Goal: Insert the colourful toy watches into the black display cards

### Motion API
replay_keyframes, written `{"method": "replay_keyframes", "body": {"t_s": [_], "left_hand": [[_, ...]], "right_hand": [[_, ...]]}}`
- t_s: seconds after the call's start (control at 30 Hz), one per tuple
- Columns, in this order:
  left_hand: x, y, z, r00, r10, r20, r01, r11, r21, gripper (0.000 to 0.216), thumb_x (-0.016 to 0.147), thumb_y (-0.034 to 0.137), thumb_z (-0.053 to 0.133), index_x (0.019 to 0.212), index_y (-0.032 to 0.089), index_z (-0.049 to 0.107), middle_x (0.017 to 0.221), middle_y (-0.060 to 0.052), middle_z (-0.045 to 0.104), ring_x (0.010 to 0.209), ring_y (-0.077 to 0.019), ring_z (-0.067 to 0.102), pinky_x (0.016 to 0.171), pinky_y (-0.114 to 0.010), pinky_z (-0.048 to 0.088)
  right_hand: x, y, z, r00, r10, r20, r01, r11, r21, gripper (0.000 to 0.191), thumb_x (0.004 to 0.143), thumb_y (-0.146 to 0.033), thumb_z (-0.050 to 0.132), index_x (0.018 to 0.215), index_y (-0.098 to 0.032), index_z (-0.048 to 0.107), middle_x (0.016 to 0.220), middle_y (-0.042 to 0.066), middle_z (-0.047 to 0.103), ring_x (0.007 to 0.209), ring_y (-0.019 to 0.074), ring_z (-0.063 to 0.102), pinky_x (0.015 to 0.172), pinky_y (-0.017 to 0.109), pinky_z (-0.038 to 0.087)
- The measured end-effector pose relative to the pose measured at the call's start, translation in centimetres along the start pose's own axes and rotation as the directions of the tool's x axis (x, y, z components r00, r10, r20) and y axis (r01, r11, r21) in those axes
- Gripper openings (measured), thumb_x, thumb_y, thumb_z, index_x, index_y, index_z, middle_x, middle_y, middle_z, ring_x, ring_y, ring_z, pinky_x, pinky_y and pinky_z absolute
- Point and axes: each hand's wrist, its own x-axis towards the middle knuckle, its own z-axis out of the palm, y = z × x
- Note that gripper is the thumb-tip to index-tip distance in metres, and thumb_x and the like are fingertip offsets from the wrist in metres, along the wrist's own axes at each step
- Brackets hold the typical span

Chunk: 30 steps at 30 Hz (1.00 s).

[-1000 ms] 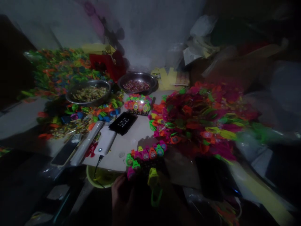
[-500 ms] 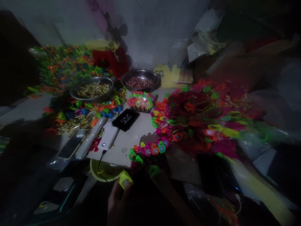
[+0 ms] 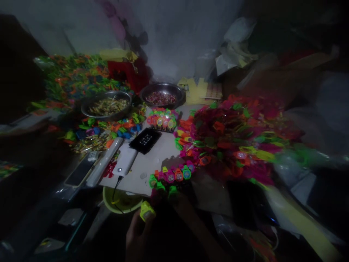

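Note:
My left hand [image 3: 137, 231], low in the middle of the head view, is closed on a yellow toy watch [image 3: 147, 211]. To its right, my right hand [image 3: 181, 203] has its fingers at a green toy watch [image 3: 172, 191]; they are dark, but seem closed on it. Just above both hands lies a row of toy watches [image 3: 171, 176] in green, pink and orange, on a dark strip at the table's front edge. Poor light hides most finger detail.
A big heap of bright watches [image 3: 231, 138] covers the right side. Two metal bowls [image 3: 177, 103] of small parts, a black tablet-like panel [image 3: 145, 141], a white power bank [image 3: 125, 160] and a phone [image 3: 81, 171] are on the table [image 3: 155, 153]. Below is a yellow-green basin [image 3: 109, 203].
My right hand has moved up and left with the green toy watch, closer to the row. The left hand has barely shifted. At the far left, a dim arm-like shape has come in over the table.

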Motion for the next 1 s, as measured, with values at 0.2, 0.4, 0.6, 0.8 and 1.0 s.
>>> {"method": "replay_keyframes", "body": {"t_s": [0.2,0.4,0.6,0.8,1.0], "left_hand": [[0.3,0.1,0.1,0.999,0.046,-0.026,-0.044,0.995,0.094,0.056,0.068,0.060,0.066,0.107,0.020,0.065,0.105,-0.004,0.072,0.103,-0.0272,0.064,0.082,-0.029,0.054],[1.1,-0.5,0.0,0.998,0.065,0.011,-0.065,0.995,0.071,0.057,0.066,0.060,0.068,0.106,0.019,0.066,0.107,-0.005,0.071,0.105,-0.0282,0.064,0.085,-0.032,0.053],[3.2,4.0,0.8,0.939,0.314,0.140,-0.313,0.949,-0.028,0.054,0.069,0.049,0.070,0.110,0.017,0.058,0.108,-0.010,0.069,0.103,-0.0253,0.064,0.089,-0.033,0.051],[5.6,8.8,3.5,0.765,0.406,0.501,-0.537,0.831,0.146,0.045,0.073,0.048,0.064,0.107,0.020,0.052,0.103,-0.007,0.068,0.096,-0.0219,0.065,0.080,-0.032,0.052],[7.8,9.5,5.3,0.662,0.263,0.702,-0.665,0.637,0.389,0.050,0.079,0.052,0.057,0.117,0.020,0.051,0.114,-0.009,0.065,0.105,-0.0249,0.061,0.089,-0.038,0.048]], "right_hand": [[0.8,-2.5,-0.7,0.986,-0.040,0.161,0.053,0.995,-0.079,0.026,0.077,-0.016,0.051,0.095,-0.017,0.071,0.098,0.009,0.072,0.093,0.0247,0.066,0.084,0.036,0.051],[1.6,-4.4,-0.9,0.964,-0.076,0.255,0.087,0.996,-0.033,0.030,0.084,-0.020,0.048,0.104,-0.019,0.071,0.107,0.009,0.071,0.100,0.0259,0.066,0.086,0.035,0.050],[1.5,-4.9,-0.9,0.950,-0.174,0.260,0.158,0.984,0.081,0.028,0.088,-0.027,0.047,0.098,-0.022,0.072,0.104,0.005,0.072,0.099,0.0217,0.066,0.092,0.034,0.049],[-0.3,-2.3,-2.0,0.972,-0.209,0.104,0.215,0.975,-0.048,0.032,0.083,-0.018,0.053,0.114,-0.017,0.063,0.115,0.011,0.067,0.108,0.0223,0.061,0.098,0.038,0.046],[-3.0,0.1,-6.2,0.967,-0.215,-0.137,0.190,0.967,-0.171,0.020,0.089,-0.024,0.049,0.101,-0.022,0.065,0.106,0.005,0.068,0.103,0.0180,0.062,0.094,0.034,0.048]]}}
